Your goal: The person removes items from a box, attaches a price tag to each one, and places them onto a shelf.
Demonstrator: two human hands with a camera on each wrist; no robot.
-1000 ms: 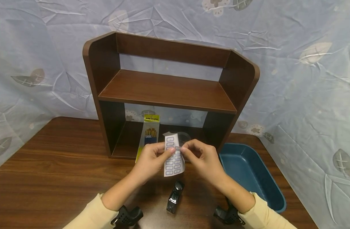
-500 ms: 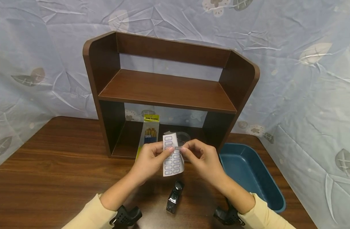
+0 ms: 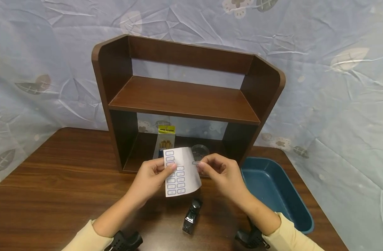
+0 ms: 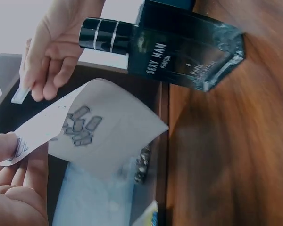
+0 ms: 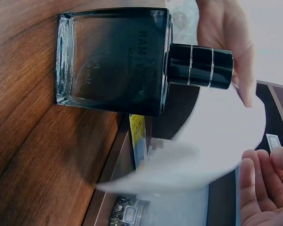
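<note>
My left hand (image 3: 150,178) pinches a white sheet of stickers (image 3: 182,156) between thumb and fingers. Rows of small blue-framed labels fill its left part, while its right part is bare and curls away. Between right thumb and forefinger, my right hand (image 3: 223,174) pinches one small label sticker (image 3: 195,162). The left wrist view shows this sticker (image 4: 20,95) apart from the sheet. Below both hands a dark glass perfume bottle (image 3: 191,217) with a black cap stands upright on the table; its lettering (image 4: 156,59) reads "SEXY MAN".
Behind the hands stands a brown two-tier shelf (image 3: 179,97). Its lower tier holds a pack of artist brushes (image 3: 166,130) and a round clear jar (image 3: 200,150) of small metal pieces, with a label (image 5: 129,214) on it. A blue tray (image 3: 266,181) lies at the right.
My left hand has drawn the sheet leftward, away from the right hand. The sheet now shows wider, with its bare right part in view. My right hand has stayed nearly still with the sticker.
</note>
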